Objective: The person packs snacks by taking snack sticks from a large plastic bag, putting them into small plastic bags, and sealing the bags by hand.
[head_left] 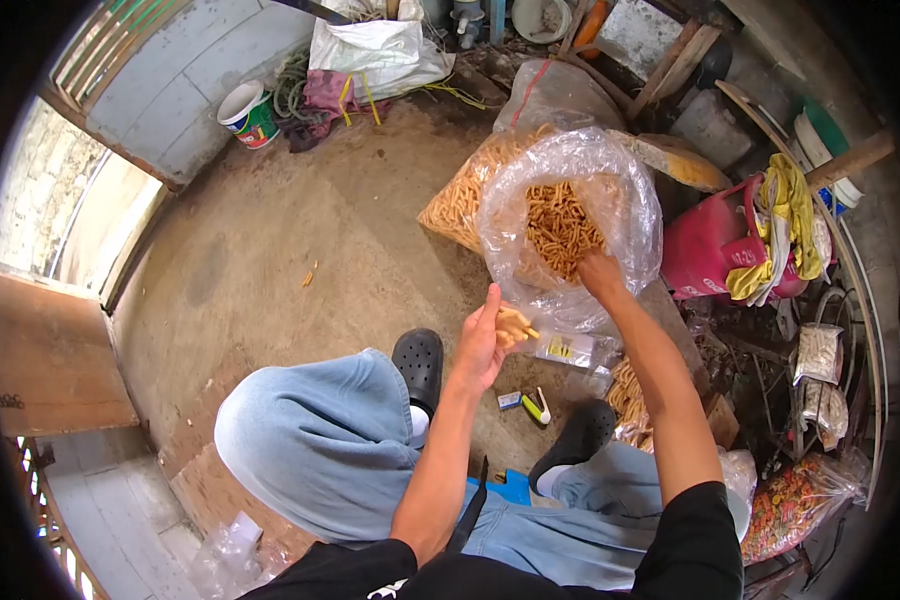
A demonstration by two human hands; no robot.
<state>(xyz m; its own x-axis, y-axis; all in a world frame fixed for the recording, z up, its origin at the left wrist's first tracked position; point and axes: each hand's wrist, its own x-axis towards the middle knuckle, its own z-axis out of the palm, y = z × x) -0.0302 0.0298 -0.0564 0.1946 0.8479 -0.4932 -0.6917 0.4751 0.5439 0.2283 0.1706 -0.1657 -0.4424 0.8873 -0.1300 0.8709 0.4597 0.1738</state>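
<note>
My left hand (481,345) is closed around a small bunch of tan snack sticks (513,325), held low above the floor, in front of the big bag. Clear plastic seems to hang below the sticks; whether they are bagged I cannot tell. My right hand (598,274) reaches into the mouth of a large clear plastic bag (633,160), its fingers curled down against the brown snack sticks (560,225) inside. What those fingers hold is hidden. Between my feet lie a yellow-green lighter-like item (533,408) and a small blue-and-white box (509,400).
Another filled snack bag (460,200) leans behind the open one. A labelled plastic packet (567,349) lies before it. On the right stand a pink bin (705,240) with yellow cloth (788,220) and a bag of colourful packets (800,505). A white bucket (248,113) stands at the wall.
</note>
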